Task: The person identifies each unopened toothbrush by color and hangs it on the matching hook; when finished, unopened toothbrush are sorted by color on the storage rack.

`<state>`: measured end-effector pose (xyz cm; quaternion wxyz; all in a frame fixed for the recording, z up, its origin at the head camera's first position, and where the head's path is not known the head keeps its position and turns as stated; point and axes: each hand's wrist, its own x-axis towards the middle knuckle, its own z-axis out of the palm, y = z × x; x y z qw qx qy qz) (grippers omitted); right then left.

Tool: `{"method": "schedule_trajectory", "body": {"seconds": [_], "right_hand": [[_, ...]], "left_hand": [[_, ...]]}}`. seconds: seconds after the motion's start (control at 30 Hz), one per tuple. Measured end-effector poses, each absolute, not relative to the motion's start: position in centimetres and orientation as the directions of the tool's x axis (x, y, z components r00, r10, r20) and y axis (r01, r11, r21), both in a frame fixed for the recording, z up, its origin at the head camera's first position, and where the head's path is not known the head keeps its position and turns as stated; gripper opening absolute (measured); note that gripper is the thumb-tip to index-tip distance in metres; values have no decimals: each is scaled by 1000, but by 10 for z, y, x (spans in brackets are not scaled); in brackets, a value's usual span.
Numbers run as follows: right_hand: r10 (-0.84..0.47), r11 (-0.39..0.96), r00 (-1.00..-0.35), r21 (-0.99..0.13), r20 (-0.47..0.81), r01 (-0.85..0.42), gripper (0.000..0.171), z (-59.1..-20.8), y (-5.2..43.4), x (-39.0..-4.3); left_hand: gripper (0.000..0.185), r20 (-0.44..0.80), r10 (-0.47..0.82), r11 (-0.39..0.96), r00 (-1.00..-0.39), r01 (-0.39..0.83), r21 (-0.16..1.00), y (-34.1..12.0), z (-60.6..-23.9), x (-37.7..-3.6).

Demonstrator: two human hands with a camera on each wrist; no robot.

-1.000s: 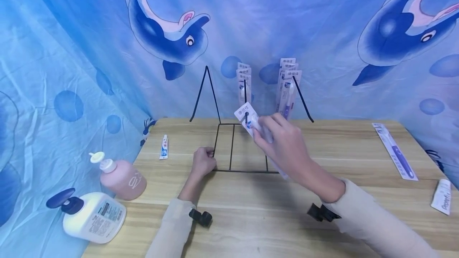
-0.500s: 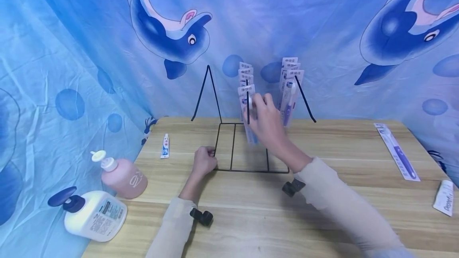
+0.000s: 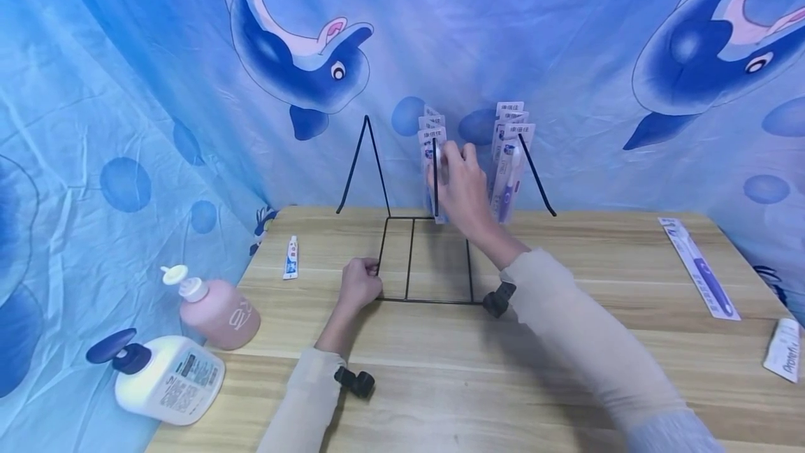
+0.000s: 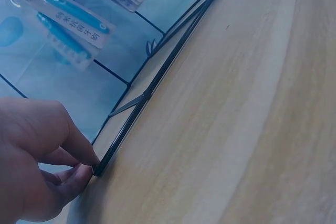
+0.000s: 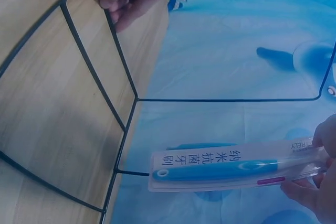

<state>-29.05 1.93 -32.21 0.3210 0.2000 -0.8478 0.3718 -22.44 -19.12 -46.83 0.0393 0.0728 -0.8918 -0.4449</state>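
My left hand (image 3: 360,284) pinches the front left corner of a black wire rack (image 3: 408,261) standing on the table. In the left wrist view, thumb and fingertips meet on that corner wire (image 4: 123,129). My right hand (image 3: 464,184) grips a blue toothbrush in a clear blister pack (image 5: 215,169) by its edges. Its card top is on the rack's middle hook, in front of other packs hanging there. Purple toothbrush packs (image 3: 508,180) hang on the right hook. The left hook (image 3: 352,165) is bare.
At left stand a pink pump bottle (image 3: 220,314) and a white pump bottle (image 3: 170,382). A small toothpaste tube (image 3: 291,257) lies left of the rack. On the right lie a purple toothbrush pack (image 3: 699,268) and a white tube (image 3: 783,349). A blue dolphin curtain (image 3: 566,33) hangs behind.
My right hand has brought the toothbrush pack up from a tilted position onto the middle hook and slid it back along it. My left hand has stayed on the rack's corner.
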Motion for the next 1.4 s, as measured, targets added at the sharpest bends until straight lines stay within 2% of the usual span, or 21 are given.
{"method": "schedule_trajectory", "body": {"seconds": [0.2, 0.53, 0.67, 0.87, 1.07, 1.13, 1.27, 1.4], "right_hand": [[-96, 651, -719, -503, 689, -569, 16, -321, 20, -299], [-71, 643, -767, -559, 637, -523, 19, -321, 19, -303], [-60, 633, -770, -572, 635, -521, 24, -323, 20, -301], [-89, 613, -739, -548, 667, -569, 27, -331, 35, -289], [-185, 595, -686, -475, 704, -648, 30, -348, 87, -262], [-205, 609, -643, -418, 738, -674, 29, -357, 112, -257], [-193, 683, -676, -397, 711, -613, 19, -371, 177, -248], [-119, 785, -750, -401, 650, -472, 18, -383, 244, -242]], "left_hand": [[51, 13, -159, 599, -987, -86, 797, -190, -469, -224], [52, 17, -165, 601, -986, -87, 794, -188, -469, -225], [53, 18, -171, 597, -985, -89, 797, -189, -469, -225], [53, 11, -178, 601, -984, -100, 793, -189, -469, -225], [53, -6, -174, 579, -985, -107, 808, -187, -469, -225], [55, -20, -176, 568, -984, -118, 815, -187, -469, -224], [56, -40, -176, 556, -984, -133, 820, -186, -468, -225], [55, -43, -175, 557, -984, -135, 819, -185, -469, -225]]}}
